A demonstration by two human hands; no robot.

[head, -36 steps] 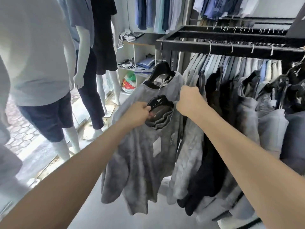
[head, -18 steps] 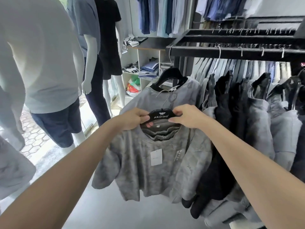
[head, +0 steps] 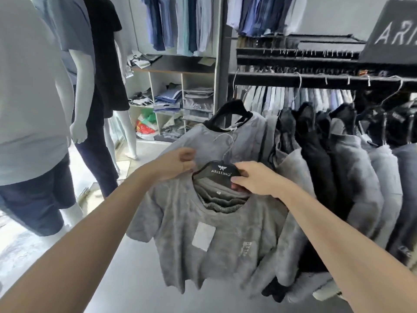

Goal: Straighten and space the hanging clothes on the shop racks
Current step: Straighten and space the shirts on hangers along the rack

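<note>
A grey patterned T-shirt (head: 209, 240) with a white tag hangs on a black hanger (head: 220, 172) off the rail, in front of me. My right hand (head: 250, 179) grips the hanger's right side at the collar. My left hand (head: 178, 163) pinches the shirt's left shoulder. Behind it a second grey T-shirt (head: 228, 141) hangs on a black hanger from the end of the black rack rail (head: 316, 80). Further right, dark and grey tops (head: 338, 159) hang packed close on the same rail.
Several mannequins (head: 33, 91) in shirts and dark shorts stand at the left. A white shelf unit (head: 178, 100) with folded clothes stands at the back. Blue shirts (head: 178, 21) hang high on the wall. Grey floor (head: 126, 285) lies below.
My right hand left the rack shirt's shoulder and took the held hanger. The held shirt came lower and nearer to me. My left hand shifted from the hanger to the shirt's left shoulder.
</note>
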